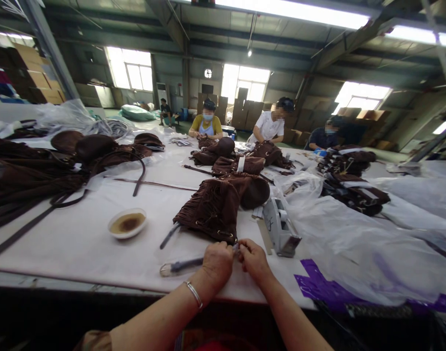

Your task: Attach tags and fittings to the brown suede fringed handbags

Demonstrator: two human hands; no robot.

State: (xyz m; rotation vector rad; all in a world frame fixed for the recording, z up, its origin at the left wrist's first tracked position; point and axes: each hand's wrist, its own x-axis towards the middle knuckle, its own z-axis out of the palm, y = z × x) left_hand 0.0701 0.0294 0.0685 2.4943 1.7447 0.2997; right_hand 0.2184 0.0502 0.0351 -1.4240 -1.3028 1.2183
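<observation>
Fingers of my left hand (pixel 217 264) and right hand (pixel 253 261) pinch thin whitish film (pixel 236 247) near the white bench's front edge (pixel 98 279); tugging could tear it.

2 arms (pixel 164 308) reach forward and converge; the left hand (pixel 218 263) is curled, back upward, while the right hand (pixel 253 260), fingers bent, pinches just beside it.

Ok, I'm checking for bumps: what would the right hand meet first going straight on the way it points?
The brown bag, most likely: its near edge lies just ahead of the right hand. The left hand is close beside that line, though, and depth is unclear.
</observation>
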